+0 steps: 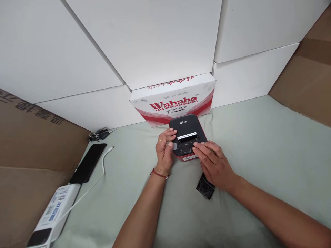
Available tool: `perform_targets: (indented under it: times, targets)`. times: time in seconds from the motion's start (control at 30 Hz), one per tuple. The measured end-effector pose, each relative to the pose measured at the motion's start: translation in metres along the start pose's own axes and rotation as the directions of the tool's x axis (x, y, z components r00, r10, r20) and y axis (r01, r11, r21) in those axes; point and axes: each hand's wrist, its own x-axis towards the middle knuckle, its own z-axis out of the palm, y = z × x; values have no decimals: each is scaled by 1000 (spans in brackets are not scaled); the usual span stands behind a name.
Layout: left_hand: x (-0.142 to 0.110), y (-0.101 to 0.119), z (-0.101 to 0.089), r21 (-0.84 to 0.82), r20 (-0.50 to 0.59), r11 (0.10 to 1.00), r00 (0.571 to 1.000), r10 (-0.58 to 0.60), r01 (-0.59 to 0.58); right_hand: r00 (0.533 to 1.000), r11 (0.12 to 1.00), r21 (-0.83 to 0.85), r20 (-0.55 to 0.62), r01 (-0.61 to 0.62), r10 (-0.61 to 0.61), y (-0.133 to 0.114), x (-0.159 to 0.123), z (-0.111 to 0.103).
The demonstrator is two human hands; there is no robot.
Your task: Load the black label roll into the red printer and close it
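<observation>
Nearest to the camera are the two arms, and their hands are a little apart from each other: the left hand (165, 150) holds the left side of the black and red device (184, 129), and the right hand (216, 163) touches its near right part with the fingertips. Partly under the right hand is a black crumpled piece (206, 186). The device lies on the green cloth (258, 155), in front of the Wahaha box (178, 100); at far left are keys (101, 134) and a dark phone (88, 163).
</observation>
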Motion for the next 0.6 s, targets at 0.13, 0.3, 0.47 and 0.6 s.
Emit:
perform_targets:
  times: [0.13, 0.3, 0.47, 0.6]
  targets:
    - [4, 2, -2, -174, 34, 974, 989, -141, 145, 1000, 1000, -6, 24, -5, 5, -2, -2, -1]
    - [3, 2, 3, -413, 111, 822, 918, -381, 391, 1000, 1000, -20, 23, -21, 21, -3, -4, 0]
    - [-3, -3, 0, -390, 178, 793, 884, -433, 468, 999, 998, -45, -15, -49, 49, -6, -2, 2]
    - [-4, -7, 1, -359, 203, 798, 875, -440, 484, 999, 998, -41, -36, -40, 38, -8, 6, -10]
